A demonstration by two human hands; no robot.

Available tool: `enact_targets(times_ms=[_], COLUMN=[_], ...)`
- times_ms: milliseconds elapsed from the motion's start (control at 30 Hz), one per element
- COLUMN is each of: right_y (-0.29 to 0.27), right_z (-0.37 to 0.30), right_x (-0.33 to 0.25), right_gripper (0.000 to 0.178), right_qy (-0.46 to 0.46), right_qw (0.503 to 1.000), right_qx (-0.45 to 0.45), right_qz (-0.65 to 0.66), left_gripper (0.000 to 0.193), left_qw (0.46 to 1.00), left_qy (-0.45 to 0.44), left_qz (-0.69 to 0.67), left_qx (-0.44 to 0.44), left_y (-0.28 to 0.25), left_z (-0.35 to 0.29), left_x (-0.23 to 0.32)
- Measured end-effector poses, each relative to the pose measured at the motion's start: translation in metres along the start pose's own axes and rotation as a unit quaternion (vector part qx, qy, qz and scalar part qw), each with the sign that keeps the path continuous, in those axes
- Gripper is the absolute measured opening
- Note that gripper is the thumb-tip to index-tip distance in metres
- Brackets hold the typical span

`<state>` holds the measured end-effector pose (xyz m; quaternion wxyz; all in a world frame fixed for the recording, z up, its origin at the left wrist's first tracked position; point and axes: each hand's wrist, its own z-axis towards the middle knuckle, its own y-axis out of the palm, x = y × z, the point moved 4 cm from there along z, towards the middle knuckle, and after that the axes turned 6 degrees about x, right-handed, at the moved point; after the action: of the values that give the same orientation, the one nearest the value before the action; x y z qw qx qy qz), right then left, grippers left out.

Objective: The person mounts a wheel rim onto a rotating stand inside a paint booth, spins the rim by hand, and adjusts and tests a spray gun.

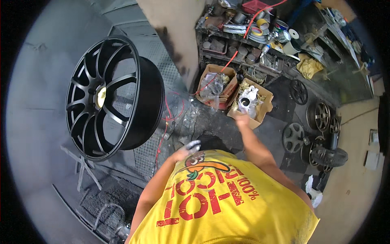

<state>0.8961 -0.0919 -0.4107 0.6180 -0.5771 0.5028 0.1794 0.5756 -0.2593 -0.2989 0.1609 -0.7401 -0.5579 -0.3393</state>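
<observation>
Across the floor [199, 120]: room for moving is being left between wheel and boxes, narrowed by a red hose [233, 58] that is being draped over the left box [230, 86].
Shelf [200, 45]: being crowded with cans and tape rolls, it is bounding the far side.
Black wheel [151, 101]: being held tilted at the left, its support hidden; its rim is best being given ample clearance.
Right box [266, 106]: being kept on the floor just beside the left one, flaps spread; likely best being entered from above, clear of the flaps.
Right hand [242, 119]: being stretched to that box's near edge, blurred; whether its grip is closing on anything cannot be told.
Left hand [189, 149]: being held bent beside the yellow shirt [264, 211]; its grip cannot be told either.
White wrapping [252, 93]: being contained, crumpled, inside the right box; probably best being parted gently.
</observation>
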Motion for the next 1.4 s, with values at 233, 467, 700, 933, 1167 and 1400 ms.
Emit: enact_targets(times_ms=[233, 467, 700, 933, 1167, 1400], right_y=[-0.079, 0.088, 0.198, 0.188, 0.180, 0.181], right_z=[0.108, -0.017, -0.129, -0.173, -0.073, -0.256], right_x=[0.188, 0.081, -0.040, -0.066, 0.055, 0.060], right_gripper=[0.058, 0.045, 0.039, 0.048, 0.048, 0.034], right_qy=[-0.005, 0.178, -0.111, -0.148, -0.560, -0.425], right_qw=[0.960, 0.883, 0.781, 0.748, 0.628, 0.500], right_qx=[-0.070, -0.421, -0.587, -0.600, -0.482, -0.622], right_qz=[-0.273, -0.107, -0.181, -0.244, -0.245, -0.427], left_gripper=[0.082, 0.055, 0.021, 0.013, 0.044, 0.053], left_qw=[0.991, 0.985, 0.749, 0.382, 0.104, 0.295], left_qy=[0.063, 0.016, -0.204, -0.152, -0.248, -0.182], left_qz=[-0.075, 0.042, 0.066, -0.103, -0.097, -0.182], left_qx=[-0.090, 0.164, 0.627, 0.906, 0.958, 0.920], left_y=[0.013, 0.007, -0.013, 0.068, 0.089, 0.042], left_z=[-0.062, -0.138, -0.294, -0.474, -0.610, -0.663], left_x=[-0.042, -0.123, -0.312, -0.394, -0.466, -0.517])
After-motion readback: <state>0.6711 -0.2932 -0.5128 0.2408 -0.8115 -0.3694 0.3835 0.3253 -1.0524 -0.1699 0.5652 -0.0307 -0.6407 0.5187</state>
